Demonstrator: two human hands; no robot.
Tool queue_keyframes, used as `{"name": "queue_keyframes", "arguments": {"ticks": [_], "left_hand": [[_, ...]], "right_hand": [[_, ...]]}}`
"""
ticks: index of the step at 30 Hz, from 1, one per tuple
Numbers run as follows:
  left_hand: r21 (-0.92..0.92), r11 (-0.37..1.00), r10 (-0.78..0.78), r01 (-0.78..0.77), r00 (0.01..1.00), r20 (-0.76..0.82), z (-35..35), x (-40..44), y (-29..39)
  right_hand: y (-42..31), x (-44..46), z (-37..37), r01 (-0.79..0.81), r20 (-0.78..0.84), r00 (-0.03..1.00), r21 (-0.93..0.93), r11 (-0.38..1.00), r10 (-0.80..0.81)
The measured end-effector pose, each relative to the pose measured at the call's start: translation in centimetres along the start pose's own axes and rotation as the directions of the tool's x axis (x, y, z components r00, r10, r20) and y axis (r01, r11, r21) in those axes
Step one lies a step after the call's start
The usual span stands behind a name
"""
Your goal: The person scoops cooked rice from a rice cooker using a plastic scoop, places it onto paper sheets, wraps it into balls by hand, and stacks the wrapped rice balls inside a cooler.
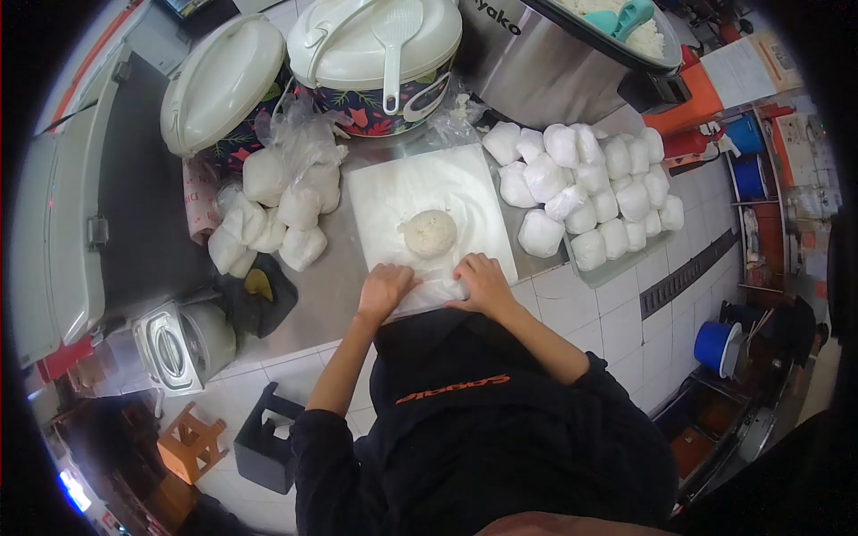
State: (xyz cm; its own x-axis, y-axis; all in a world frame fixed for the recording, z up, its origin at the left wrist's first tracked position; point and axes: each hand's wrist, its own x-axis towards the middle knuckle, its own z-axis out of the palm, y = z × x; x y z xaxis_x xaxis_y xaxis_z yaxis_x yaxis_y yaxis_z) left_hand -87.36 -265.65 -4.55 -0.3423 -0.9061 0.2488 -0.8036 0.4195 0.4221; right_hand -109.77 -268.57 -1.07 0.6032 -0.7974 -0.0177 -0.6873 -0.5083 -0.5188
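In the head view, the left hand (390, 289) and the right hand (483, 283) stood a little apart at the near edge of a pale square stack of sheets (375, 183), each with bent fingers seemingly pinching the wrinkled near border of the top sheet; the exact fingertip contact was partly hidden. Holding it at two places probably kept that edge even and controlled. The mound of rice (430, 234) lay on the stack, just beyond the hands and near the middle, likely so that sheet remained free around it. The stack itself rested on the metal counter (326, 295), directly before the person, within easy reach of both arms. White bundles at the right (547, 179) sat close together, some in a tray (630, 266), seemingly to save room; more bundles at the left (299, 207) were clustered beside clear plastic. The rice container (545, 76), with a teal scoop (623, 20) in it, stood at the far right, presumably handy for serving.

The mound looked rounded, compact and off-white, with a grainy, slightly uneven surface and an uncovered top.
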Motion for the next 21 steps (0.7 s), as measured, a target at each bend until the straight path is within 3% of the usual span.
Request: {"name": "queue_keyframes", "arguments": {"ticks": [2, 5, 6, 9, 10, 12, 15, 16, 18, 21], "left_hand": [[-0.054, 0.99, -0.133, 0.132, 0.99, -0.034, 0.0, 0.4, 0.0], [-0.309, 0.788, -0.524, 0.533, 0.843, 0.118, -1.4, 1.7, 0.6], [-0.305, 0.758, -0.546, 0.577, 0.816, 0.188, -2.1, 1.9, 0.5], [-0.122, 0.857, -0.499, 0.5, 0.865, 0.045, -3.4, 2.4, 1.8], [-0.1, 0.922, -0.376, 0.375, 0.927, 0.009, -4.3, 2.7, 2.7], [-0.042, 0.993, -0.108, 0.106, 0.993, -0.054, -5.9, 2.8, 4.7], [0.021, 0.998, -0.064, 0.063, 0.998, 0.028, -5.0, 1.0, 4.0], [-0.07, 0.994, -0.082, 0.088, 0.993, 0.088, -4.8, 0.7, 3.4], [-0.247, 0.957, -0.101, 0.153, 0.972, 0.21, -4.4, 0.0, 2.3], [-0.308, 0.937, -0.074, 0.163, 0.957, 0.281, -4.0, -0.7, 1.1]], "right_hand": [[-0.6, -0.1, -0.7, 0.007, -0.054, 0.999, -0.001, 1.0, -0.007], [-0.2, -0.3, -1.1, 0.008, -0.152, 0.988, -0.043, 0.999, -0.015], [0.2, -0.3, -1.3, 0.008, -0.185, 0.982, -0.062, 0.998, -0.02], [0.8, 0.1, -2.9, -0.001, -0.263, 0.965, -0.03, 1.0, -0.007], [0.8, 0.2, -3.2, -0.005, -0.297, 0.955, 0.0, 1.0, 0.005], [1.5, -0.2, -3.5, 0.062, -0.217, 0.974, 0.002, 0.998, -0.06], [2.7, -1.1, -3.5, 0.049, 0.014, 0.999, 0.06, 0.997, -0.05], [2.8, -1.3, -3.5, 0.015, 0.11, 0.994, 0.082, 0.996, -0.025], [2.8, -1.5, -3.8, -0.03, 0.161, 0.987, 0.07, 0.997, 0.018], [1.9, -0.8, -3.9, -0.039, 0.175, 0.984, 0.084, 0.996, 0.023]]}}
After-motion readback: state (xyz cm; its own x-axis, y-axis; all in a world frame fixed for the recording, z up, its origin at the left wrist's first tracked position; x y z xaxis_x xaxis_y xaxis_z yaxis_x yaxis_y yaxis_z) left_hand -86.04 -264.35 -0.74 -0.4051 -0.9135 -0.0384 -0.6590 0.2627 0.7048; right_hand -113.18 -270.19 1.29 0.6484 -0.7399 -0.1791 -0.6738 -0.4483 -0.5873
